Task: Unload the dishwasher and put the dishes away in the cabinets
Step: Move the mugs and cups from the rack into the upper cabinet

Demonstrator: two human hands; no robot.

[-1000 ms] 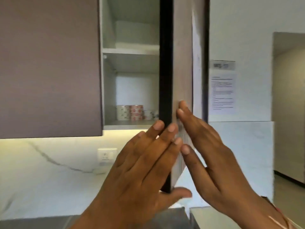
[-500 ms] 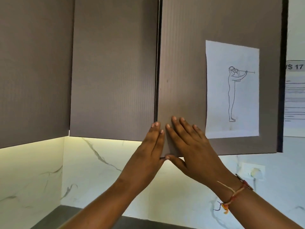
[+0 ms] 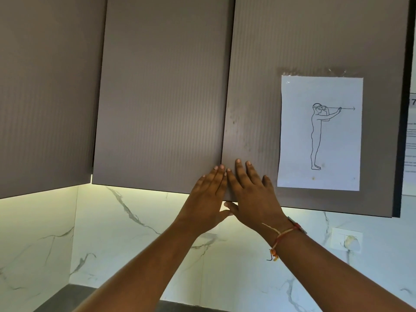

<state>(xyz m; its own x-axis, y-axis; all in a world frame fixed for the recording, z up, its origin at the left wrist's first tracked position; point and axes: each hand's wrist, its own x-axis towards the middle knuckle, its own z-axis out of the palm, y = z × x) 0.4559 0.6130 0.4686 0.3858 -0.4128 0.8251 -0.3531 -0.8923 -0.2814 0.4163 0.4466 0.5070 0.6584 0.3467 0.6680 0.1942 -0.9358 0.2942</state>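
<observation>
— What is shown at the right cabinet door (image 3: 254, 86)?

— Both hands are pressed flat at its lower left corner. The left hand (image 3: 206, 199) is laid just left of its edge, on the neighbouring door (image 3: 162, 97). The right hand (image 3: 252, 197) is spread on its face, thumb tucked under its bottom edge.

— And the grip?

— Each grip is held wide, fingers straight, nothing held. A thread bracelet (image 3: 281, 238) is worn on the right wrist, below the door.

— Anything else?

— A sheet (image 3: 319, 134) with a line-drawn figure is taped to its right half. A wall socket (image 3: 346, 240) is set below it.
</observation>
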